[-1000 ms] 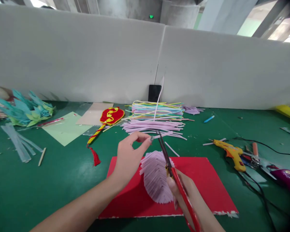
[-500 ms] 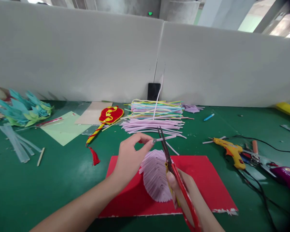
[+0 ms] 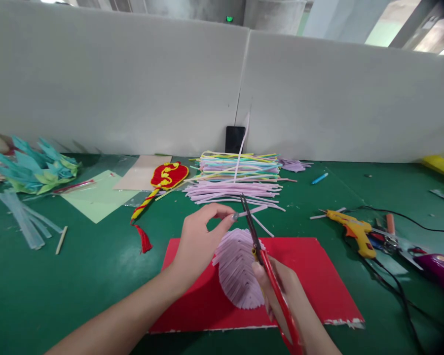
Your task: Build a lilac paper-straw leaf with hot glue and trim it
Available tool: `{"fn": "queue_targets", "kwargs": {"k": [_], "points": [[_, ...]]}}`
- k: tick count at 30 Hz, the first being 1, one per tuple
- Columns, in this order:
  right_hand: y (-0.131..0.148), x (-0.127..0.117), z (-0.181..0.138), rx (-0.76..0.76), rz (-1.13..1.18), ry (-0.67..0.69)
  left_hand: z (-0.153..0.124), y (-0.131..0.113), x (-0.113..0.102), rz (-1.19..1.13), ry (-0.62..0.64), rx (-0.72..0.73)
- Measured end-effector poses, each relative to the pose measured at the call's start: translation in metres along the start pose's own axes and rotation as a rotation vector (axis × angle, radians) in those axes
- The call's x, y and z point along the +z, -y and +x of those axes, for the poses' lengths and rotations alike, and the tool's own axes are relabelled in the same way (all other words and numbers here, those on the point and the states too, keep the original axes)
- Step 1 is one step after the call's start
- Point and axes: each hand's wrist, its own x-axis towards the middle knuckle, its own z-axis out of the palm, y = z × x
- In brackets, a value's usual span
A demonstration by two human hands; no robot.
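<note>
Head view: left of the red card [image 3: 311, 276], the left hand [image 3: 198, 241] pinches a lilac strip [image 3: 253, 211] above the layered lilac leaf [image 3: 237, 268]. The right hand [image 3: 292, 301] grips red-handled scissors [image 3: 261, 256] — blades, parted half a second ago, now closed on the strip. Beyond the card lie stacked strips [image 3: 239, 180] on green felt [image 3: 96, 276]; right, a glue gun [image 3: 353, 231]; behind, a white partition [image 3: 133, 84].

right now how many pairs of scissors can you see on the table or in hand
1 for certain: the red-handled scissors in the right hand, blades at the lilac strip pinched by the left hand. More tools may sit hidden in the clutter beside the glue gun.
</note>
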Motion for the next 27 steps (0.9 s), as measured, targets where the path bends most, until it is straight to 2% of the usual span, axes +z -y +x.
{"fn": "queue_targets", "kwargs": {"k": [7, 16, 19, 22, 25, 27], "points": [[-0.005, 0.004, -0.002, 0.128, 0.051, -0.005, 0.000, -0.001, -0.001, 0.016, 0.024, -0.036], [-0.004, 0.005, -0.003, 0.096, 0.065, -0.057, 0.003, 0.013, 0.009, -0.013, 0.072, -0.084], [-0.008, 0.004, -0.002, 0.131, 0.019, -0.048, 0.004, 0.016, 0.009, -0.024, 0.074, -0.091], [-0.021, -0.008, 0.006, 0.170, -0.041, 0.009, 0.006, 0.020, 0.010, -0.034, 0.057, -0.101], [-0.042, -0.034, 0.020, 0.140, -0.187, 0.061, 0.007, 0.028, 0.015, -0.044, 0.055, -0.103], [-0.058, -0.055, 0.030, 0.143, -0.466, -0.097, 0.008, 0.036, 0.021, -0.044, 0.077, -0.111]]}}
